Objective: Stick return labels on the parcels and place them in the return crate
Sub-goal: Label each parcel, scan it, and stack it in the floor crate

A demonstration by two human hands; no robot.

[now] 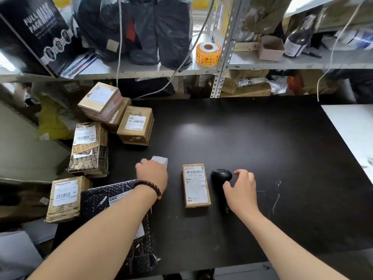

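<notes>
A small brown parcel (195, 185) with a white label lies flat on the black table (262, 148), between my hands. My left hand (152, 173), with a bead bracelet on the wrist, grips a small white slip or label stack (160, 159) just left of that parcel. My right hand (242, 190) hovers with loosely curled fingers over a black barcode scanner (221, 176) lying right of the parcel; it holds nothing. More labelled brown parcels (135, 125) are piled at the table's left side. No crate is in view.
A black bubble mailer (113, 197) lies under my left forearm. A patterned box (88, 147) and a taped parcel (63, 199) sit at the left edge. An orange sticker roll (207, 53) stands on the shelf behind, among black bags, boxes and hanging cables.
</notes>
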